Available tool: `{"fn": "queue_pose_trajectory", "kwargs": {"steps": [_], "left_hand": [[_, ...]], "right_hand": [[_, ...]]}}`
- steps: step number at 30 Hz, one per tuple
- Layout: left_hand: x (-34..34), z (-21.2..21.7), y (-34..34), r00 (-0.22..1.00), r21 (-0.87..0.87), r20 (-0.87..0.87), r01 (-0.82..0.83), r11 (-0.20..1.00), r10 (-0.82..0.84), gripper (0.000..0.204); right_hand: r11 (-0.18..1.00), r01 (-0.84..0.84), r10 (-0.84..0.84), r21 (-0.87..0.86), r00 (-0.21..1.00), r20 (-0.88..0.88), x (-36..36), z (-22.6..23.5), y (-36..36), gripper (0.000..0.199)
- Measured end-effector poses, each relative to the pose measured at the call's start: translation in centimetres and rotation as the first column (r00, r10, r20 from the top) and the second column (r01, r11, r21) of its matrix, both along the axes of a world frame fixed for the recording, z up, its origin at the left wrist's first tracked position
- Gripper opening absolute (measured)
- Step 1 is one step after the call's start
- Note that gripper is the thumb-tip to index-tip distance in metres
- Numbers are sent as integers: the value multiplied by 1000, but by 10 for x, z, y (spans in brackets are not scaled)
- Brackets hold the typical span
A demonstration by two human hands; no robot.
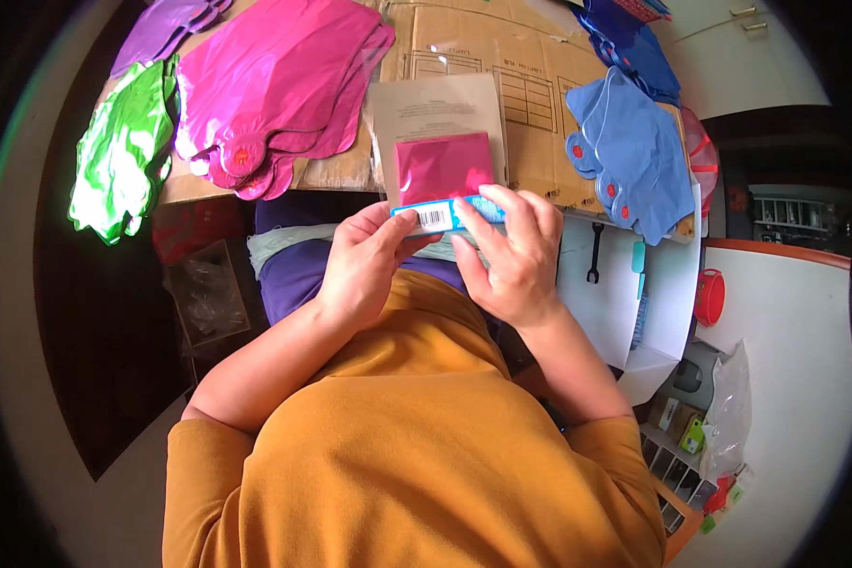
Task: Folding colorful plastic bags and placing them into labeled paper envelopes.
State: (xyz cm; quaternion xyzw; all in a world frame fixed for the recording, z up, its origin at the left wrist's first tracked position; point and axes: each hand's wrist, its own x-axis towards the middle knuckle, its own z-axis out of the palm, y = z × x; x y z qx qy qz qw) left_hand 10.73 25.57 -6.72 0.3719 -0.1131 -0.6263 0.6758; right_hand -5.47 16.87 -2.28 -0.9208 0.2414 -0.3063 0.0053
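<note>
Just in front of me is a folded square of shiny pink foil, with a blue label strip bearing a barcode along its near edge. My left hand pinches the left end of this strip between thumb and fingers. On the other end lie the fingertips of my right hand, bent over the strip with the thumb below it. Behind the pink square is a beige printed sheet; whether it is joined to the packet I cannot tell.
Flat foil balloons rest on a cardboard surface: pink ones, green ones over the left edge, purple ones, and blue ones at right. A white open box and a red basket are at lower right.
</note>
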Motion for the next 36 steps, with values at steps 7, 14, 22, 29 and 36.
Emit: {"fn": "queue_pose_trajectory", "kwargs": {"steps": [7,14,22,29,36], "left_hand": [[-2,6,9,984,35,161,65,997,-70,20],[4,8,7,959,94,265,83,992,-106,22],[0,12,0,951,151,308,-25,988,-23,24],[-1,10,3,944,147,322,23,989,-70,20],[4,12,-2,940,201,316,62,978,-125,18]], "right_hand": [[618,69,-478,783,824,305,-10,-33,25,36],[-167,-323,-631,932,761,151,-17,-31,16,25],[9,-187,-664,982,733,146,-4,-32,17,39],[39,-165,-675,985,723,148,-3,-33,12,45],[-17,-311,-604,950,761,237,-5,-28,10,38]]}}
